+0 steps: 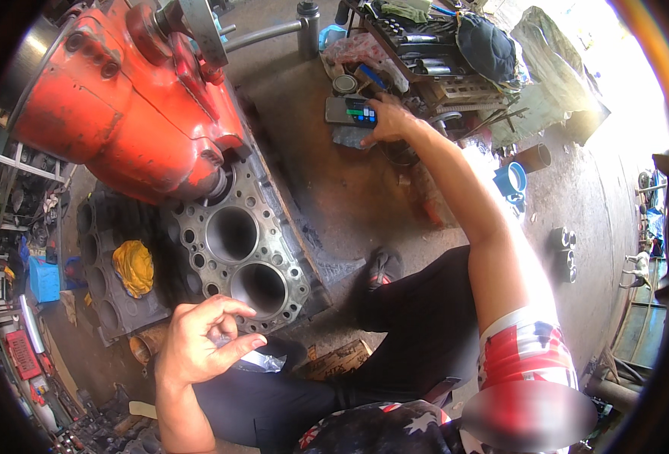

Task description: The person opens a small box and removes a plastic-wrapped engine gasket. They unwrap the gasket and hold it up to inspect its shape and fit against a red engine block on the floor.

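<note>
My right hand (392, 122) reaches forward with its thumb and fingers round the right end of a smartphone (342, 111) whose screen is lit. Under the phone is a grey, flat-looking thing (349, 138). My left hand (202, 344) is at the near edge of a metal engine block (237, 266); its thumb and index finger are apart and the other fingers curl inward. Crumpled clear plastic (265, 362) shows beneath that thumb and seems to run into the curled fingers. Open cylinder bores face up in the block.
A large red machine head (137, 98) stands over the block's far end. A yellow cloth (134, 268) lies on another block at left. Beyond my right hand are a tool tray (417, 45) and a round tin (344, 84). A blue ring-shaped part (511, 181) lies at right.
</note>
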